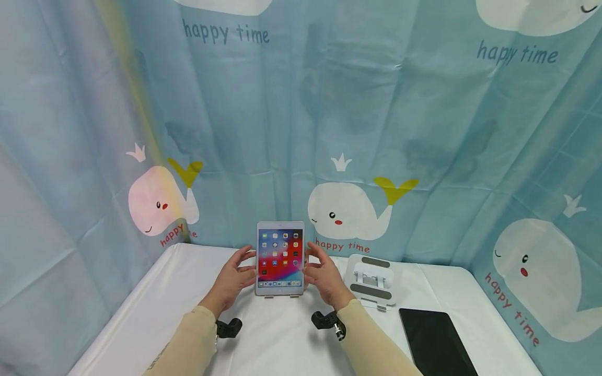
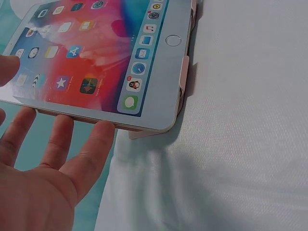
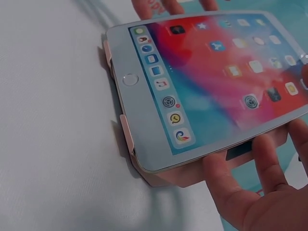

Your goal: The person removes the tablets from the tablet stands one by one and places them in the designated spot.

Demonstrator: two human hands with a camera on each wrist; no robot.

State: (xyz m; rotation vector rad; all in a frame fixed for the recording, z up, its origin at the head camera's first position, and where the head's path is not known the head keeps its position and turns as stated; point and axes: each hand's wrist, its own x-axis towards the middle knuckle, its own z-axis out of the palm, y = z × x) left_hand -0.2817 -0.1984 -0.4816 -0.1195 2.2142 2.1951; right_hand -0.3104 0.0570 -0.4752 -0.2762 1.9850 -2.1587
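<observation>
A white tablet (image 1: 280, 258) with its home screen lit stands upright, tilted back, on a pale pink stand (image 3: 192, 174). Two small lips of the stand hook over the tablet's bottom edge. My left hand (image 1: 232, 279) is at the tablet's left side. In the left wrist view its fairly straight fingertips touch that edge, and the thumb hovers by the screen. On the opposite side, my right hand (image 1: 325, 277) has its extended fingers against the tablet's edge and the stand's side. Its thumb is mostly out of the right wrist view.
Right of my right hand lies a white and grey folding stand (image 1: 371, 282) with metal hinges. A black flat tablet-like slab (image 1: 437, 339) lies nearer the front right. A white cloth covers the table (image 1: 277, 339). Behind it hangs a blue whale-print curtain (image 1: 291, 130).
</observation>
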